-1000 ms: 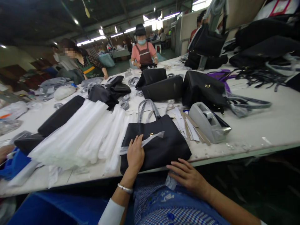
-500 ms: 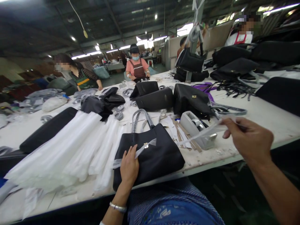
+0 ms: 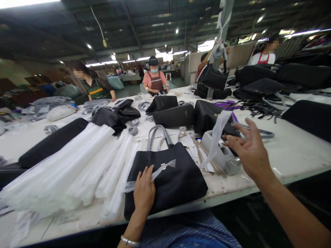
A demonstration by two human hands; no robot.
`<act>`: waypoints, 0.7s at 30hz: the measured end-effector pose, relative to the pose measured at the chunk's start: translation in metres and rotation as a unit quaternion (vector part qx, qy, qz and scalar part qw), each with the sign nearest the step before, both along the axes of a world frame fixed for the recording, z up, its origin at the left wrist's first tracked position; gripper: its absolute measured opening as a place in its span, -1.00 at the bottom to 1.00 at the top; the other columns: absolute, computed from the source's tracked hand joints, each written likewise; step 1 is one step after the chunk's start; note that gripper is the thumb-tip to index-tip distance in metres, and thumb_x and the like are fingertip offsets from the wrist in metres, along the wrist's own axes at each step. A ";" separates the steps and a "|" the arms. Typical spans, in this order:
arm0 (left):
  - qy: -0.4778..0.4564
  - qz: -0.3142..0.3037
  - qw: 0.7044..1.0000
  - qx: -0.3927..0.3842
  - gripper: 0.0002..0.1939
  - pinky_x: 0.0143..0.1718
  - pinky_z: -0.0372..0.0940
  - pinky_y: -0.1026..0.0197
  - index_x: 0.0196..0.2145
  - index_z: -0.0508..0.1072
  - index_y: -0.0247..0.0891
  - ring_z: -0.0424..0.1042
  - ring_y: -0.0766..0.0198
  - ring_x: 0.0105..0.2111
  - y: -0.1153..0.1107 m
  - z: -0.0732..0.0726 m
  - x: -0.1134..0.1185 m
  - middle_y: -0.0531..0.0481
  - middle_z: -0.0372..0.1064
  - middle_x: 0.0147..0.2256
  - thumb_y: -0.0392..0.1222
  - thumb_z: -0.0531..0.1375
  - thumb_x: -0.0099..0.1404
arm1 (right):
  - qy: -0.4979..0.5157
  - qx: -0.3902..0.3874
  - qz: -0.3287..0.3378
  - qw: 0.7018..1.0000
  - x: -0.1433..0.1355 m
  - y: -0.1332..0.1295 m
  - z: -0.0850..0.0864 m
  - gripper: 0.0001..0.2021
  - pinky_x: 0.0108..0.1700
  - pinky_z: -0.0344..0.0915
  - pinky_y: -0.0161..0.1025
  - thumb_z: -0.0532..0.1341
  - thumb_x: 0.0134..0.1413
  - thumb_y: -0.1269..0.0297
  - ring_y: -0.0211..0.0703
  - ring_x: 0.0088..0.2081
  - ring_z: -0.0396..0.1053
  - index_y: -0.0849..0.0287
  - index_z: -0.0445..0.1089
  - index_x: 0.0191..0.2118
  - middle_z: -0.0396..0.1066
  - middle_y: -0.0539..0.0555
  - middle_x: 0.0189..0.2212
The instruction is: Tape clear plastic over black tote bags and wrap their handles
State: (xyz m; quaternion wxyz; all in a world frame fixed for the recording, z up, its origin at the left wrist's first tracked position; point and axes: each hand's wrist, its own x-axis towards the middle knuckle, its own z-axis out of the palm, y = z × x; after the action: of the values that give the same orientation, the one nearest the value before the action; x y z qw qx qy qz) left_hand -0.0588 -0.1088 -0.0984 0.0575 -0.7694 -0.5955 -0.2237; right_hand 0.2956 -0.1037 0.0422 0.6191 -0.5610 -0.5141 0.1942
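Note:
A black handbag [image 3: 178, 182] with wrapped handles [image 3: 158, 129] lies on the table in front of me. My left hand [image 3: 144, 191] rests flat on its left side, fingers extended, over a thin translucent strip [image 3: 163, 168] that crosses the front near the gold clasp. To the right, my right hand [image 3: 249, 148] is raised with fingers apart above a grey tape dispenser [image 3: 207, 139]. Another white translucent strip [image 3: 216, 139] stands loose in the air just left of those fingertips, its lower end by the bag's right edge. No firm grip on it shows.
White plastic sheets [image 3: 64, 172] lie in rolls to the left. Paper and card strips [image 3: 195, 148] sit beside the dispenser. More black bags [image 3: 173, 115] stand farther back, near a metal post [image 3: 219, 38]. Several co-workers are around the table, one in a brown apron [image 3: 156, 82] opposite.
My right hand has moved left and its fingers have parted from the strip, which now curves upward. The left hand stays on the handbag. The view has tilted up slightly.

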 end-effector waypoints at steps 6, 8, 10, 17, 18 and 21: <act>-0.012 -0.010 1.000 0.023 -0.48 0.25 0.12 -0.09 0.21 0.28 -0.32 0.28 0.09 0.20 -0.001 -0.004 -0.001 -0.12 0.34 0.16 -0.43 -0.05 0.32 | 0.055 -0.233 0.019 0.971 -0.024 -0.040 -0.108 -0.49 0.09 0.38 0.03 0.35 -0.09 -0.05 0.11 -0.06 0.49 0.16 0.44 -0.06 0.53 0.21 -0.11; -0.020 -0.015 0.999 0.022 -0.49 0.25 0.11 -0.09 0.21 0.28 -0.31 0.28 0.08 0.20 0.000 -0.005 -0.002 -0.11 0.34 0.16 -0.41 -0.05 0.33 | 0.057 -0.238 0.043 0.969 -0.039 -0.041 -0.123 -0.53 0.08 0.37 -0.01 0.36 -0.11 -0.03 0.10 -0.04 0.47 0.14 0.47 -0.09 0.54 0.18 -0.12; -0.025 -0.022 0.999 0.019 -0.48 0.25 0.10 -0.10 0.21 0.28 -0.29 0.28 0.07 0.20 0.000 -0.007 -0.003 -0.10 0.35 0.15 -0.41 -0.05 0.33 | 0.054 -0.240 0.026 0.969 -0.049 -0.036 -0.128 -0.57 -0.08 0.44 -0.09 0.34 -0.09 -0.05 0.07 -0.13 0.50 0.15 0.52 -0.17 0.56 0.14 -0.23; -0.020 -0.040 0.998 0.032 -0.47 0.25 0.07 -0.09 0.22 0.25 -0.30 0.27 0.06 0.20 0.005 -0.014 -0.007 -0.09 0.34 0.16 -0.41 -0.07 0.33 | 0.240 -0.196 0.100 0.946 -0.048 -0.004 -0.126 -0.54 -0.47 0.27 -0.37 0.37 -0.12 -0.13 -0.31 -0.50 0.29 0.23 0.51 -0.32 0.40 0.01 -0.49; -0.022 -0.040 0.998 0.036 -0.47 0.25 0.07 -0.09 0.22 0.25 -0.31 0.27 0.06 0.20 0.005 -0.015 -0.007 -0.09 0.34 0.16 -0.41 -0.07 0.33 | 0.263 -0.188 0.117 0.939 -0.047 -0.002 -0.125 -0.54 -0.39 0.33 -0.35 0.37 -0.12 -0.13 -0.28 -0.43 0.35 0.23 0.50 -0.31 0.43 0.05 -0.41; -0.021 -0.038 0.998 0.046 -0.47 0.25 0.07 -0.09 0.22 0.26 -0.31 0.27 0.07 0.20 0.006 -0.017 -0.006 -0.09 0.34 0.16 -0.41 -0.08 0.32 | 0.242 -0.198 0.122 0.942 -0.048 0.002 -0.125 -0.49 -0.21 0.41 -0.26 0.31 -0.05 -0.16 -0.17 -0.25 0.42 0.19 0.45 -0.15 0.47 0.15 -0.17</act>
State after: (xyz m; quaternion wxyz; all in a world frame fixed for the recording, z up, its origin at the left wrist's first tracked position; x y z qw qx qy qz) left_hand -0.0651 -0.1031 -0.1152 0.0718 -0.7830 -0.5560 -0.2695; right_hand 0.2478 -0.1014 -0.0827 0.5730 -0.5409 -0.3644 0.4962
